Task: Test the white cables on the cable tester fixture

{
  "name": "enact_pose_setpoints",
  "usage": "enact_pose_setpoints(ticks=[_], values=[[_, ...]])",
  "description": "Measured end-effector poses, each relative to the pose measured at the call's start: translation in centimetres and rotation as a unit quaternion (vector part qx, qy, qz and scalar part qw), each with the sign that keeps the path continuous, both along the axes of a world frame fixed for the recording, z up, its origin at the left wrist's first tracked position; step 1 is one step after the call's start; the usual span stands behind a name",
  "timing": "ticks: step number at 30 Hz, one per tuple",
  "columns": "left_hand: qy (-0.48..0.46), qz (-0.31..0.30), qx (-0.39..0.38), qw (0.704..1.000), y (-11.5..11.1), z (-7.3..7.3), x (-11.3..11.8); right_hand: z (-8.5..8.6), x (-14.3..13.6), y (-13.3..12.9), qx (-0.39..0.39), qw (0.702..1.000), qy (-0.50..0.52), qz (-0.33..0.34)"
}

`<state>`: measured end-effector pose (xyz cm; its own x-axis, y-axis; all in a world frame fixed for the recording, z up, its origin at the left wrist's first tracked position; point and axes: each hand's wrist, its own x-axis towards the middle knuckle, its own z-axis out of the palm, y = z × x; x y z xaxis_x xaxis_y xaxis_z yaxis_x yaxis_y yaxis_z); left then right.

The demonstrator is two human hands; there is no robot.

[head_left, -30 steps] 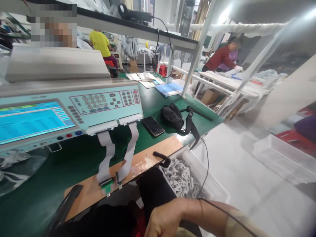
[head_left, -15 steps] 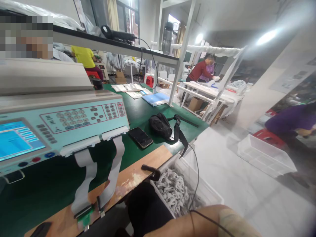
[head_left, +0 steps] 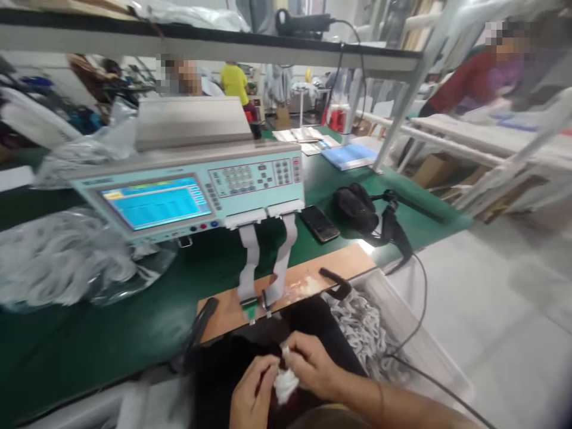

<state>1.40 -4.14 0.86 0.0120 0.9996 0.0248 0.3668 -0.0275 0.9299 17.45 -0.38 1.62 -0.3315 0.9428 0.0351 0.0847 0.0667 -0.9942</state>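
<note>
In front of my lap, my left hand (head_left: pixel 254 388) and my right hand (head_left: pixel 313 364) are close together. Both pinch a small white bundle (head_left: pixel 286 386), too blurred for me to tell its kind. It hangs between the fingertips. Just beyond the hands is the wooden board (head_left: pixel 333 262) along the bench edge. Two flat grey ribbon cables (head_left: pixel 250 256) run down from the teal-fronted tester (head_left: pixel 250 205) to small connectors (head_left: pixel 251 311) at that board's edge. The tester's blue screen (head_left: pixel 156 202) is lit.
To my right a white bin (head_left: pixel 440 363) holds many grey-white coiled cables (head_left: pixel 364 328). A clear bag of white coils (head_left: pixel 80 256) lies at left on the green bench. A phone (head_left: pixel 320 224) and a black pouch (head_left: pixel 356 207) lie right of the tester. A shelf (head_left: pixel 214 44) spans above.
The view has swung left and down. Both hands and the white bundle are now in sight; before, only a forearm showed at the bottom. The bag of coils has come into view.
</note>
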Motion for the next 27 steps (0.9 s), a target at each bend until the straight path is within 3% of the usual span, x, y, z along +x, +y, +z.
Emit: enact_pose_setpoints(ticks=[2,5,9,12,14,20,23,27], values=[[-0.065,0.092,-0.056,0.992,1.0,-0.8,-0.1,-0.1,-1.3,1.5,-0.047,0.998,0.043,-0.02],[-0.156,0.167,-0.098,0.969,2.5,-1.4,0.3,-0.9,-2.8,3.1,-0.109,0.989,0.088,-0.047],[-0.319,0.21,-0.157,0.911,3.7,-1.3,1.1,-1.3,-3.4,3.9,-0.131,0.983,0.096,-0.087],[-0.376,0.212,-0.185,0.883,4.0,-1.0,1.2,-1.0,-3.4,3.9,-0.124,0.984,0.09,-0.095],[-0.373,0.193,-0.189,0.888,4.1,-0.9,0.7,-0.6,-3.5,3.9,-0.13,0.982,0.097,-0.092],[-0.239,0.074,-0.14,0.958,4.4,-0.9,-1.3,0.1,-4.2,4.1,-0.23,0.952,0.171,-0.108],[-0.206,0.095,-0.097,0.969,4.6,-1.2,-1.4,0.2,-4.5,4.1,-0.256,0.939,0.2,-0.115],[-0.221,0.169,-0.076,0.957,4.6,-1.6,-0.6,-0.1,-4.4,4.1,-0.261,0.937,0.211,-0.102]])
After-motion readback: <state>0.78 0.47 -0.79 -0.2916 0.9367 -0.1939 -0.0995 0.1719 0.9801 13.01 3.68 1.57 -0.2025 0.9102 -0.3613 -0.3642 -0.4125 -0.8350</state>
